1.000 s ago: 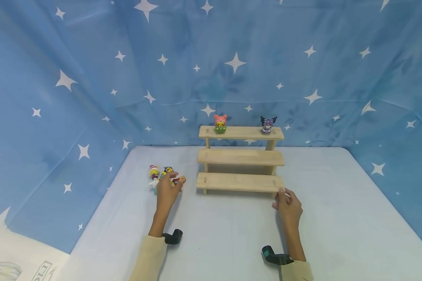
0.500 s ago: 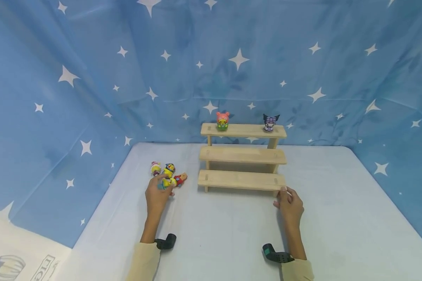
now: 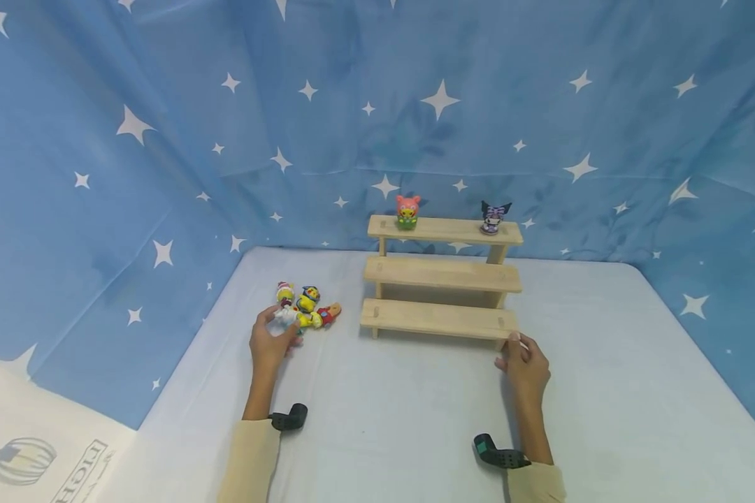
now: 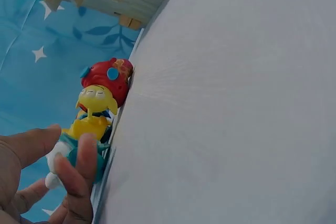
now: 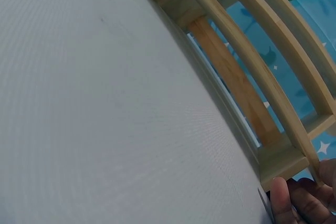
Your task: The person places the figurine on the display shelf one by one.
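Observation:
My left hand is at the left of the table, its thumb and fingers spread about a white and teal figurine. In the left wrist view the fingertips stand apart in front of this figurine; whether they touch it is hard to tell. Close by lie a yellow figurine, a red one, one with a blue and yellow head and one with a red and white top. My right hand grips the right front end of the three-tier wooden display shelf.
On the top tier stand a pink and green figurine at left and a black-eared purple one at right. A blue star-patterned curtain rises behind the white table. Each wrist wears a black camera.
My left hand has moved left, from over the group of figurines to around the white and teal one. The right hand keeps its place on the shelf; the head view has shifted slightly.

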A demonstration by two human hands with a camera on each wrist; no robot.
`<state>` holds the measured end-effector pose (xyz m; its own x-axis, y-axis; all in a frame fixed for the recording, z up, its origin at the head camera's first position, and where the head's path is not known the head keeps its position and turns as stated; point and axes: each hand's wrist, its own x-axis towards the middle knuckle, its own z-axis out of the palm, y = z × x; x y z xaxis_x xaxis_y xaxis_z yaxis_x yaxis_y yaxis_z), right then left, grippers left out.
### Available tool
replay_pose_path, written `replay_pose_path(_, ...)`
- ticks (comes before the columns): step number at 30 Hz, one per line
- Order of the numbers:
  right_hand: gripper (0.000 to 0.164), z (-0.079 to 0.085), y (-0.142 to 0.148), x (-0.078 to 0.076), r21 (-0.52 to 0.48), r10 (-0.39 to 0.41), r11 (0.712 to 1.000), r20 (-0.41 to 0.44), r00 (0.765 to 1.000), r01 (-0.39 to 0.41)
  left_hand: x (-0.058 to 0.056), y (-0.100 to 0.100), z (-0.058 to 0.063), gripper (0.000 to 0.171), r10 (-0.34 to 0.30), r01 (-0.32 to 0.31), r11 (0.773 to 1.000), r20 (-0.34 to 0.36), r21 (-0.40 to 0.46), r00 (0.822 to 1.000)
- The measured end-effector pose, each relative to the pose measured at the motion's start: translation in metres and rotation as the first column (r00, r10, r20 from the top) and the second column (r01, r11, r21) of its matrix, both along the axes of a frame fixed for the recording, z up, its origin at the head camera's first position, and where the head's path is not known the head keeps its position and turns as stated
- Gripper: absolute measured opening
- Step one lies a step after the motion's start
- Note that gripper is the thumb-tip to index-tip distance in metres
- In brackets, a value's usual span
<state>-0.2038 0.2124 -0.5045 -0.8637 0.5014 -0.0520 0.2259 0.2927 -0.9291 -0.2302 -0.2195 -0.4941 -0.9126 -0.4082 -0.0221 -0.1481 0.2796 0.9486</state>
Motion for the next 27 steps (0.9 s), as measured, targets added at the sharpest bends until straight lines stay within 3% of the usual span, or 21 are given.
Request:
replay_pose_path(3, 0.062, -0.001, 0.0, 0.001, 0.005, -0.002, 1.0, -0.005, 1.0, 0.002, -0.001, -0.002, -0.002, 0.068, -0.033, 0.028, 0.993, 0.039, 0.117, 0.999)
replay_pose_path(6, 0.062, -0.001, -0.002, 0.001, 0.008, -0.003, 1.0, -0.014, 1.0, 0.003, -0.002, -0.003, -0.004, 0.072, -0.053, 0.041, 0.984, 0.065, 0.172, 0.997)
replay_pose_path(13, 0.061, -0.001, -0.002, 0.0, 0.01, 0.0, 1.0, -0.022, 1.0, 0.0, -0.007, -0.003, -0.006, 0.071, -0.063, 0.046, 0.977, 0.076, 0.208, 0.995)
replay_pose_path(22, 0.062, 0.0, -0.001, 0.0, 0.002, 0.005, 1.0, -0.015, 1.0, -0.005, -0.01, 0.002, -0.005, 0.074, -0.068, 0.054, 0.947, 0.035, 0.318, 0.997)
replay_pose_path(27, 0.063, 0.0, -0.001, 0.0, 0.005, 0.002, 1.0, -0.007, 1.0, -0.002, -0.013, 0.004, -0.004, 0.073, -0.06, 0.039, 0.949, 0.057, 0.312, 0.997)
